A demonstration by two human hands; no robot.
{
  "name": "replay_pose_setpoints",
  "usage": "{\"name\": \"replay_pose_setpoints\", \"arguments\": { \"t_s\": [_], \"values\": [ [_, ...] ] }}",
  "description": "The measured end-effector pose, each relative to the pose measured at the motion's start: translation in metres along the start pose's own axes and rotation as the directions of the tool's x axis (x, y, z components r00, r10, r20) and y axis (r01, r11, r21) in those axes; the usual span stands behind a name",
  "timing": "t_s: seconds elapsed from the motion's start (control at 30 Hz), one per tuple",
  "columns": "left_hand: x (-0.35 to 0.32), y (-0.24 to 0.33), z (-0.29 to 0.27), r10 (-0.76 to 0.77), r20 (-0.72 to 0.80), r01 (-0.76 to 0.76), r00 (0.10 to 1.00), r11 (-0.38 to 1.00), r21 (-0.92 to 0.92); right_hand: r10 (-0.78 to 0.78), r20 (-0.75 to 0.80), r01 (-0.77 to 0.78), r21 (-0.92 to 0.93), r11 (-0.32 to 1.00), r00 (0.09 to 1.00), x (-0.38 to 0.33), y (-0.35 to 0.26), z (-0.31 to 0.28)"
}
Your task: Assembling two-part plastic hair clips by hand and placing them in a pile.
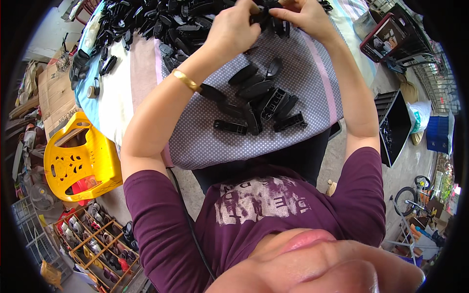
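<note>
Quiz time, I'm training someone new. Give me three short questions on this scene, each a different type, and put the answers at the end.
1. Which arm wears the gold bracelet?
2. True or false: the yellow plastic chair stands on the person's left.
3. The left hand and right hand are both nearest to: A) the bicycle; B) black parts; C) the white bag.

Key: 1. The left arm. 2. True. 3. B.
</note>
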State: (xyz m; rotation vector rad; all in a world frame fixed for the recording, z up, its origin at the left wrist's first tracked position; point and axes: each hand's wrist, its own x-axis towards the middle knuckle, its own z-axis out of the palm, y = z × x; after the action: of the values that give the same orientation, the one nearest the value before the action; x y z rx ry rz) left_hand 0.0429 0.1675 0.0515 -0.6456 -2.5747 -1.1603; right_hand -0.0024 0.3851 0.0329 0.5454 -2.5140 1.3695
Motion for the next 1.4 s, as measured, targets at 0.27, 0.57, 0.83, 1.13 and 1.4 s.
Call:
{"name": "replay_pose_setpoints", "arguments": {
  "t_s": [0.27, 0.57, 0.83, 1.13, 1.4],
  "values": [
    [-0.015, -0.045, -0.011, -0.235, 0.311, 0.385, 0.921, 0.430, -0.816, 0.138, 0.206, -0.220, 0.455, 0.863, 0.969, -0.024, -0.044, 0.039],
    [-0.017, -0.069, 0.002, 0.330, 0.034, -0.020, 0.943, 0.158, -0.987, -0.031, 0.064, 0.003, 0.399, 0.917, 0.997, -0.033, -0.070, 0.046],
    [-0.020, -0.050, -0.015, -0.100, 0.450, 0.455, 0.887, 0.034, -0.890, 0.014, 0.144, -0.109, 0.681, 0.724, 0.989, -0.029, -0.044, 0.033],
    [-0.020, -0.031, -0.025, -0.179, 0.158, 0.220, 0.971, 0.411, -0.885, 0.097, 0.108, -0.140, 0.535, 0.833, 0.989, -0.037, -0.050, 0.041],
    [-0.020, -0.035, -0.023, -0.211, 0.043, 0.094, 0.977, 0.240, -0.966, -0.531, -0.251, 0.549, 0.644, 0.533, 0.809, -0.029, -0.051, 0.057]
  ]
}}
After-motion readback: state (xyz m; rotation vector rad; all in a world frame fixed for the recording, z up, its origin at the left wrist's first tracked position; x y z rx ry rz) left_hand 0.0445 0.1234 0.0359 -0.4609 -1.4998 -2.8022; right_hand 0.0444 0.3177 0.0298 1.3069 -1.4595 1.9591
